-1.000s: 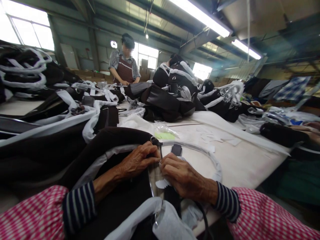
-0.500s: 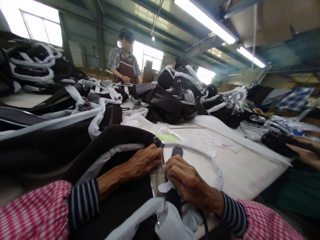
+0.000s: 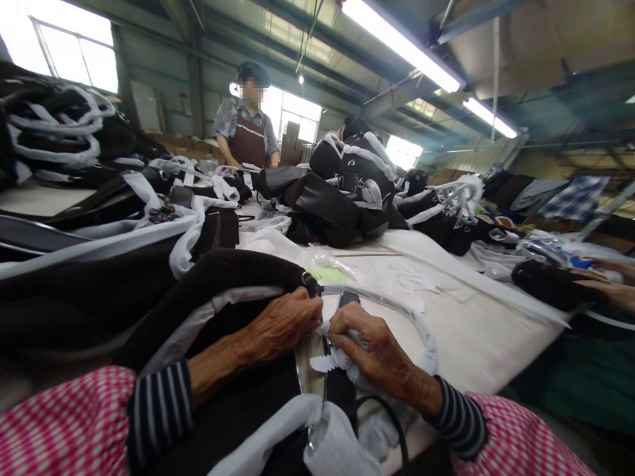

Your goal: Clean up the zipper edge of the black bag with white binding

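A dark brown-black bag (image 3: 238,396) lies before me, its metal zipper (image 3: 298,373) running down from my hands. My left hand (image 3: 288,320) is closed at the bag's top edge by the zipper end, just below a metal ring (image 3: 306,278). What sits right under its fingertips is hidden. Close beside it, my right hand (image 3: 372,347) pinches thin white wrapping (image 3: 347,363), part of which bunches under the palm. A strap wrapped in white (image 3: 426,330) loops behind that hand. More white wrapping (image 3: 335,439) covers a handle in front.
Several dark bags (image 3: 342,198) with white-wrapped straps are heaped across the table (image 3: 476,330). Clear plastic with a light green piece (image 3: 327,272) lies ahead. A person in an apron (image 3: 251,135) stands opposite; another person's hands (image 3: 615,284) are at the right edge.
My right hand has risen slightly and more white wrapping shows bunched under its fingers. The left hand stays at the zipper end. The person opposite has lowered their hands.
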Motion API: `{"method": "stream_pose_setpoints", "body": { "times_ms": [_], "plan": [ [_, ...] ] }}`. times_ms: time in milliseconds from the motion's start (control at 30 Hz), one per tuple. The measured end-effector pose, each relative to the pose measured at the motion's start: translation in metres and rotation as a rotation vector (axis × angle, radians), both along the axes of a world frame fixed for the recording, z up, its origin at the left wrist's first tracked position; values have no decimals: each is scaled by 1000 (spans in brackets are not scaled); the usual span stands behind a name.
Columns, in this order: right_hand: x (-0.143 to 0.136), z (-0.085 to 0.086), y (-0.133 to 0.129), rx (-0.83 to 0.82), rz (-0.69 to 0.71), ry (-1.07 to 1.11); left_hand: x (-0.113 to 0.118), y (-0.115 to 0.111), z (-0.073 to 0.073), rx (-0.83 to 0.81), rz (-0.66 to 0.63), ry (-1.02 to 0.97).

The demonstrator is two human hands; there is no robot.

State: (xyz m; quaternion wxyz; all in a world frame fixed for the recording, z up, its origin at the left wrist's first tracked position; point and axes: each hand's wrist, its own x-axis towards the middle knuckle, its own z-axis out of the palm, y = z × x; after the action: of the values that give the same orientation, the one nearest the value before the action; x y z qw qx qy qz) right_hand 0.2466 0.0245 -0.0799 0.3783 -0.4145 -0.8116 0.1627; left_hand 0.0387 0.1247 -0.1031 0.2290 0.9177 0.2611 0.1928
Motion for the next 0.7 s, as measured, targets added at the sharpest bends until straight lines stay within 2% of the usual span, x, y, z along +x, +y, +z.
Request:
{"method": "stream_pose_setpoints", "body": {
  "times_ms": [100, 167, 267, 367, 500, 633, 700],
  "plan": [
    [-1, 5, 3, -68, -4, 94, 4, 1, -3, 16, 10, 9],
    [-2, 8, 8, -121, -68, 123, 5, 3, -5, 22, 10, 1],
    [-6, 11, 17, -262, -161, 57, 4, 5, -7, 22, 7, -35],
    [-10, 13, 22, -340, -149, -19, 2, 4, -7, 4, -15, -86],
    [-10, 16, 17, -224, -123, -153, -1, -1, -1, -30, -32, -136],
    [-10, 20, 1, -35, -241, -420, -1, -5, 4, -72, -12, -157],
    [-10, 24, -7, 10, -253, -515, -1, -6, 5, -83, -7, -160]
  ]
}}
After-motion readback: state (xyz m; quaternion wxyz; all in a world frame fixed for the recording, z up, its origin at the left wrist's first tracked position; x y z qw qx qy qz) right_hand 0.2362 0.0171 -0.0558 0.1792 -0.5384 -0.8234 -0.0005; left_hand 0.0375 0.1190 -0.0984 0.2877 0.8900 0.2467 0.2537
